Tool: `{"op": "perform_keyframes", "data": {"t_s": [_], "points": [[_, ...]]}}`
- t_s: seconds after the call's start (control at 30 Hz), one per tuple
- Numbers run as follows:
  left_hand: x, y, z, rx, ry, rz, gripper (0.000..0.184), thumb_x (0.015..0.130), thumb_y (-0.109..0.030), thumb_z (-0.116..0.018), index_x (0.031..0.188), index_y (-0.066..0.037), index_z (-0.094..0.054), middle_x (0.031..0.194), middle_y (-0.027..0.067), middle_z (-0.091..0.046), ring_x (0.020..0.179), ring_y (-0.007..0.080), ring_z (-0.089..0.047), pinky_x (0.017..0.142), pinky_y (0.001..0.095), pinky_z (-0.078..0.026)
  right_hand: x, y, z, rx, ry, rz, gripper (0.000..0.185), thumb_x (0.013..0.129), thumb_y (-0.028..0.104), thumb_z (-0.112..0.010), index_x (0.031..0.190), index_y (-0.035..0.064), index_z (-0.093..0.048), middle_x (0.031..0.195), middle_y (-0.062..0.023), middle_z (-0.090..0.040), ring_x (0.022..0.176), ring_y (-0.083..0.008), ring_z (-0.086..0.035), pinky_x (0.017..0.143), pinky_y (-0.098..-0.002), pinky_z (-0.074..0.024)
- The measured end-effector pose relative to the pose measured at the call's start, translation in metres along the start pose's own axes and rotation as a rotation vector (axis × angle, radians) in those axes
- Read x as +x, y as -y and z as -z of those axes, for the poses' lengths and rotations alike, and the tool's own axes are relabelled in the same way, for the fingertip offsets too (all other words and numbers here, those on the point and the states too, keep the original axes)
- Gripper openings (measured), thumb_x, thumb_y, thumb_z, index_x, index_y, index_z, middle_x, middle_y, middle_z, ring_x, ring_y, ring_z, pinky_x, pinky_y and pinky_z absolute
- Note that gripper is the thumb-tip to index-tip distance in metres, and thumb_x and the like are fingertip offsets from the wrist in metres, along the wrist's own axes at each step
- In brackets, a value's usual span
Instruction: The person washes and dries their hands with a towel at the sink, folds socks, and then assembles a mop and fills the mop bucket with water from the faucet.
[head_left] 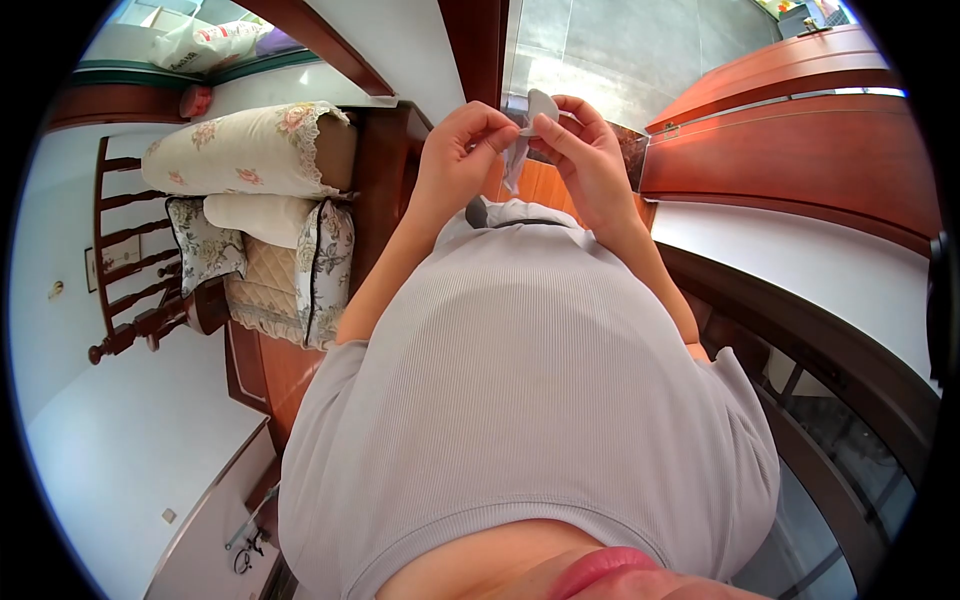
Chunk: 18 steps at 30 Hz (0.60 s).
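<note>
A limp, light grey piece of thin fabric (541,107), possibly a sock, is held up in front of my body between both hands. My left hand (465,140) pinches its left side with thumb and fingertips. On the other side, my right hand (583,150) has its thumb and curled fingers closed on the upper, rounded part. A narrow end of the fabric hangs down between the hands. Its exact kind cannot be made out. Below the hands is my grey ribbed shirt (540,370).
To the left stands a dark wood seat with a floral cover (240,150) and patterned cushions (325,265). A reddish wooden door (780,130) stands at the right. Ahead, a grey tiled floor (610,50) meets wood flooring. A dark-framed glass piece (830,370) is at lower right.
</note>
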<state>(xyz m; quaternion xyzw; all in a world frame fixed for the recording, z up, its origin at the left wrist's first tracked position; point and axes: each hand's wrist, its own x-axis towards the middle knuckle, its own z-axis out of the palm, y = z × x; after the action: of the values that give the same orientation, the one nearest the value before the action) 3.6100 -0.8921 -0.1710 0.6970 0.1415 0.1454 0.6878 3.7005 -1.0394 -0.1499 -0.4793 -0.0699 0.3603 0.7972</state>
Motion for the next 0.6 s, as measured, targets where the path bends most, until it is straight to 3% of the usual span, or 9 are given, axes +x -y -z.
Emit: {"op": "perform_keyframes", "data": {"t_s": [0.07, 0.17, 0.23, 0.27, 0.33, 0.37, 0.47, 0.6], "points": [[-0.001, 0.002, 0.002, -0.015, 0.001, -0.009, 0.006, 0.089, -0.007, -0.063, 0.086, -0.003, -0.062, 0.081, 0.0006, -0.059, 0.074, 0.0093, -0.055, 0.067, 0.0229, -0.045, 0.0, 0.0, 0.002, 0.012, 0.037, -0.02, 0.033, 0.088, 0.012, -0.069, 0.114, 0.0012, -0.052, 0.1, -0.0079, -0.066, 0.094, -0.0146, -0.062, 0.087, -0.0285, -0.0493], [-0.002, 0.005, 0.005, -0.23, 0.022, 0.178, 0.007, 0.093, -0.011, -0.059, 0.092, -0.005, -0.062, 0.085, -0.0003, -0.059, 0.077, 0.0088, -0.055, 0.071, 0.0228, -0.045, 0.0, -0.004, 0.004, 0.012, 0.07, -0.01, 0.031, 0.089, 0.011, -0.068, 0.114, 0.001, -0.053, 0.102, -0.0082, -0.065, 0.097, -0.0151, -0.062, 0.089, -0.0292, -0.0492], [0.001, 0.007, 0.006, -0.633, -0.119, 0.229, 0.014, 0.099, -0.014, -0.051, 0.104, -0.005, -0.058, 0.095, 0.0025, -0.061, 0.087, 0.0125, -0.057, 0.08, 0.0267, -0.047, -0.001, -0.006, 0.008, -0.042, 0.066, -0.002, 0.031, 0.091, 0.011, -0.064, 0.118, 0.0005, -0.051, 0.105, -0.0082, -0.064, 0.1, -0.0157, -0.061, 0.092, -0.0312, -0.0485], [0.003, 0.008, 0.008, -0.634, -0.121, 0.229, 0.014, 0.099, -0.014, -0.051, 0.104, -0.005, -0.058, 0.095, 0.0025, -0.061, 0.087, 0.0125, -0.057, 0.08, 0.0267, -0.047, -0.001, -0.007, 0.01, -0.095, 0.063, 0.007, 0.031, 0.094, 0.01, -0.06, 0.121, 0.0, -0.05, 0.108, -0.0083, -0.063, 0.102, -0.0163, -0.061, 0.094, -0.0331, -0.0477], [0.006, 0.013, 0.016, -0.983, -0.244, 0.368, 0.022, 0.101, -0.015, -0.043, 0.114, 0.0, -0.052, 0.108, 0.0083, -0.059, 0.099, 0.0198, -0.058, 0.088, 0.0352, -0.049, -0.002, -0.01, 0.018, -0.09, 0.041, 0.009, 0.032, 0.094, 0.01, -0.06, 0.122, -0.0009, -0.05, 0.11, -0.0088, -0.063, 0.103, -0.0164, -0.06, 0.095, -0.0333, -0.0476], [0.01, 0.025, 0.023, -1.132, -0.224, 0.371, 0.027, 0.102, -0.012, -0.037, 0.121, 0.004, -0.048, 0.119, 0.0153, -0.056, 0.111, 0.0287, -0.056, 0.097, 0.0427, -0.048, -0.002, -0.011, 0.023, -0.084, 0.018, 0.01, 0.032, 0.094, 0.01, -0.059, 0.123, -0.0018, -0.05, 0.111, -0.0093, -0.062, 0.104, -0.0165, -0.06, 0.096, -0.0335, -0.0475], [0.011, 0.036, 0.032, -1.387, -0.377, 0.443, 0.029, 0.103, -0.011, -0.035, 0.124, 0.006, -0.046, 0.128, 0.0202, -0.052, 0.119, 0.0323, -0.052, 0.104, 0.0446, -0.044, -0.003, -0.014, 0.04, -0.093, -0.068, -0.006, 0.03, 0.094, 0.009, -0.058, 0.121, -0.0026, -0.053, 0.113, -0.0087, -0.062, 0.105, -0.0166, -0.06, 0.096, -0.0335, -0.0477], [0.01, 0.077, 0.066, -1.688, -0.314, 0.352, 0.033, 0.103, -0.009, -0.033, 0.13, 0.008, -0.04, 0.133, 0.0241, -0.048, 0.124, 0.0346, -0.049, 0.108, 0.0461, -0.042, -0.004, -0.011, 0.07, -0.039, -0.12, -0.017, 0.027, 0.094, 0.009, -0.058, 0.119, -0.0025, -0.055, 0.112, -0.008, -0.062, 0.105, -0.0167, -0.059, 0.095, -0.0332, -0.0481]]}}
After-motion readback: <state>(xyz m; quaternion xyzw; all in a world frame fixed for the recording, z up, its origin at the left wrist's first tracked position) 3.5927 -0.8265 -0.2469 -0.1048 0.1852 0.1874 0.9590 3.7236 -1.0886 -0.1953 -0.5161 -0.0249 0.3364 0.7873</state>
